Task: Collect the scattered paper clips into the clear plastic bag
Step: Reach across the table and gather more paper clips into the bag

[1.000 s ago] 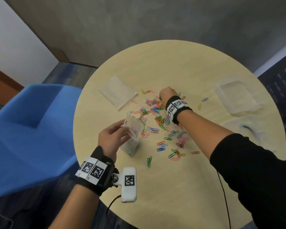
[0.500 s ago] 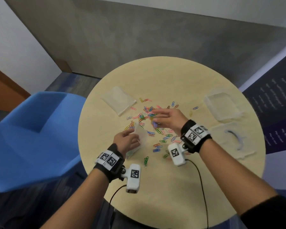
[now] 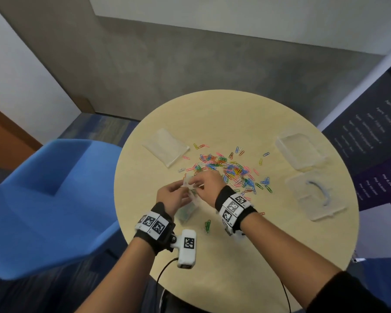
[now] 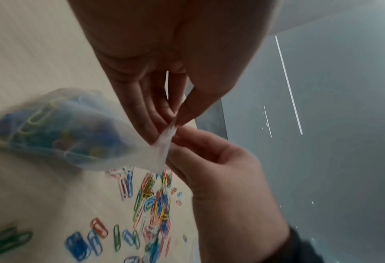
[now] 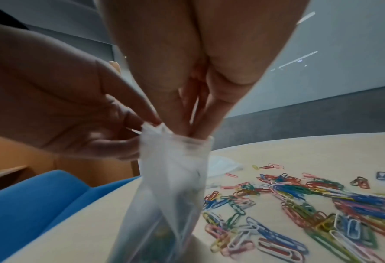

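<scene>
While the clear plastic bag (image 5: 171, 179) is stood upright on the counter (image 3: 235, 256), its mouth is pinched at one edge by the left hand (image 3: 173, 196). The right hand (image 3: 207, 185) is bunched, fingertips (image 5: 195, 131) inserted into the opening; any held clip cannot be seen. Loose paper clips (image 3: 233, 168) are scattered just beyond, others bagged.

Table: a round, pale wood-grain top (image 3: 246, 123).
Seat: a blue upholstered chair (image 3: 43, 199) stood just left of the table.
Floor: blue-grey patterned carpet (image 3: 104, 127).
Walls: a grey lower wall (image 3: 190, 59), white above.
Right side: a dark panel (image 3: 375, 141) with blurred, unreadable white text.
Light: even and soft.
</scene>
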